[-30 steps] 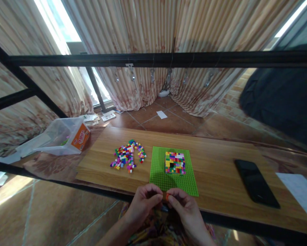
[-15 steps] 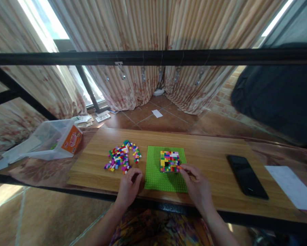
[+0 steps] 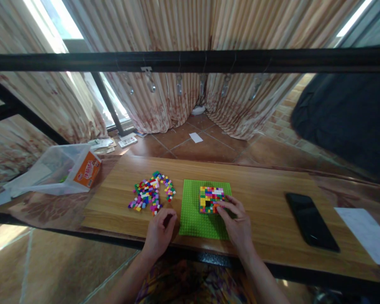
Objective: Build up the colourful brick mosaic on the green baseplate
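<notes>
Multicolored brick block [image 3: 211, 195] sits on the green baseplate [image 3: 192, 226], right of its center and nearer the far edge; 1 dark square shows in the lower left of its top face. Right hand [image 3: 238, 223]: fingers bent, tips at the right edge and near right corner of the block; cannot tell whether a small brick is pinched between them. Left hand [image 3: 159, 231]: loosely curled, thumb close to the index finger, just beside the baseplate's left edge; contents, if any, hidden. Loose bricks [image 3: 149, 195] lie beyond the left hand, in 1 dense heap with a curved strand on its right. All of these are on the wooden board [image 3: 259, 185]. Black phone [image 3: 312, 221] lies well to the right, a white sheet [image 3: 365, 234] beside it. Far left: clear plastic bin [image 3: 63, 186] with an orange label [image 3: 87, 169].
</notes>
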Available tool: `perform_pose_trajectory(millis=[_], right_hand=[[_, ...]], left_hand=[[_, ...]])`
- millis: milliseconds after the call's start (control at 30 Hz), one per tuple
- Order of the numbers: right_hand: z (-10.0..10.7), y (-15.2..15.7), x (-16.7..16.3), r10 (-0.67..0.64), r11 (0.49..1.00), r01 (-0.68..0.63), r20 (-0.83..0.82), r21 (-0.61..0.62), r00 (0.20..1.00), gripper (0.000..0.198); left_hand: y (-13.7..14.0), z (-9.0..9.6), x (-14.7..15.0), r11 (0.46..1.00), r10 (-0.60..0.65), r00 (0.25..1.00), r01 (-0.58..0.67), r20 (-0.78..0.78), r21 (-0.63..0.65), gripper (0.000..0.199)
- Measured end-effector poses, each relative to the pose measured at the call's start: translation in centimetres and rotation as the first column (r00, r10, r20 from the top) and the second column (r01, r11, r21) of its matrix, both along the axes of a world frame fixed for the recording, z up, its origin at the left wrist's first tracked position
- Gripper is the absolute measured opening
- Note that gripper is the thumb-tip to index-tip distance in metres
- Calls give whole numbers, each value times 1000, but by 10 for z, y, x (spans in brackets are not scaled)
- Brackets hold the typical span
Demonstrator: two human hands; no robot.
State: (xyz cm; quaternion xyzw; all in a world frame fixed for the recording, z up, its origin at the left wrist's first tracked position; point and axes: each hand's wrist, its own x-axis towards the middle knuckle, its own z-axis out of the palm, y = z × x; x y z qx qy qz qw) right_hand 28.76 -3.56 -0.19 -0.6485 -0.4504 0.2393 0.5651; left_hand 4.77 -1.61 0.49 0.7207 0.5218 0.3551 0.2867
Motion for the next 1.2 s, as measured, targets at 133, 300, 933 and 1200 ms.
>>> perform_pose_trajectory(millis=[133, 300, 933, 1200], right_hand=[[0, 2, -2, -1, 1000, 0, -101, -8, 995, 16], [1, 4, -3, -8, 1000, 5, -185, -15, 983, 15], [-5, 15, -4, -90, 995, 78, -200, -66, 976, 18], [1, -11, -13, -84, 996, 85, -37, 38, 996, 19]], left_hand=[[-1, 0, 0, 1000, 3, 1000, -3, 1, 15, 13], [-1, 2, 1, 1000, 1, 1000, -1, -5, 4, 13], [-1, 5, 2, 1000, 6, 1000, -6, 21, 8, 14], [-2, 2, 0, 990, 71, 970, -40, 232, -133, 15]])
